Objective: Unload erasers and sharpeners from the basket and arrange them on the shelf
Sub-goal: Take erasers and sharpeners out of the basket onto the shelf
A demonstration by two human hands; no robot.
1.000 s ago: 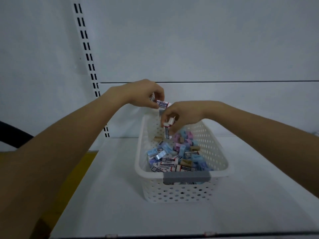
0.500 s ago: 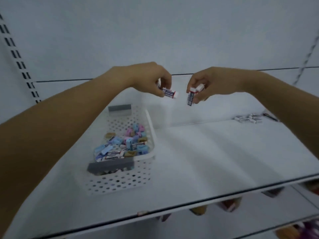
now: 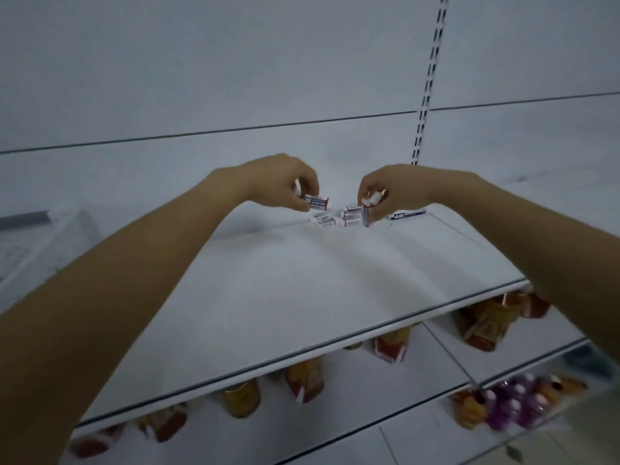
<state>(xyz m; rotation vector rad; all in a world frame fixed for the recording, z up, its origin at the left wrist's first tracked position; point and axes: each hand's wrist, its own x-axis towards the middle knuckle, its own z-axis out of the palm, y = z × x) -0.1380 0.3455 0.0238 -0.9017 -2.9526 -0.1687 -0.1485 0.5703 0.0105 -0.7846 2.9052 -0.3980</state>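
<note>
Left hand (image 3: 285, 182) is pinching a sleeved eraser (image 3: 316, 202), holding it flat above the back of the shelf (image 3: 302, 290). Right hand (image 3: 392, 189) is gripping an upright eraser (image 3: 365, 216) on end, with a second piece (image 3: 375, 197) sitting in its fingers. Can't tell whether the lower end is touching the shelf. Loose erasers (image 3: 335, 219) are lying between the hands at the back wall, and a long flat pack (image 3: 407, 214) is lying just right of them. Basket (image 3: 40, 243) is showing blurred at the left edge. Blurred packaged goods (image 3: 483, 327) are sitting on the lower shelves.
</note>
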